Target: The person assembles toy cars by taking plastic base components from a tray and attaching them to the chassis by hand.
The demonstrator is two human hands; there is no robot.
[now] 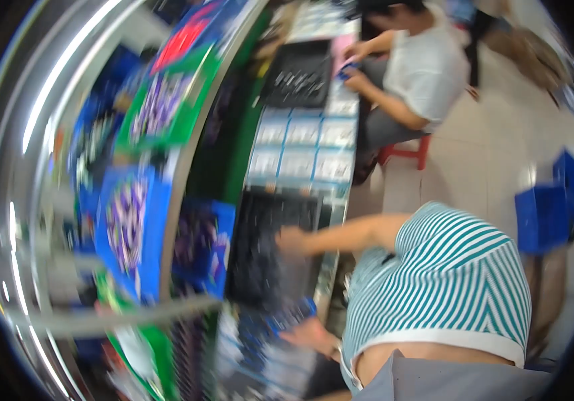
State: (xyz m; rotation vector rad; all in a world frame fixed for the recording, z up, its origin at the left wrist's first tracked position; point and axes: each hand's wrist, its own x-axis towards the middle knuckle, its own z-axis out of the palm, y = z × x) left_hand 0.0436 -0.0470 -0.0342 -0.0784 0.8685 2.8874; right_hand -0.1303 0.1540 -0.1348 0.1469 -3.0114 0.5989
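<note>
Along the middle of the long bench, just left of its near edge, a black tray is being shown lying flat, with rows of pale packets beyond it and a second dark tray further off. No hand of the camera wearer is being shown anywhere in the blurred view, so how far either is open, and whether anything is being held, cannot be told. The tray is being touched at its far right part by a co-worker's upper hand, stretched out from a teal-striped shirt; whether the fingers are being closed on it is being hidden by blur. The co-worker's lower hand is being held nearer, beside a clutter of small blue pieces. Blue and green bins are being seen to the left, behind a metal rail. The tray is being judged light, thin and somewhat flexible, likely to sag or spill if lifted by one corner, so it is best being taken by two opposite rims and kept level
</note>
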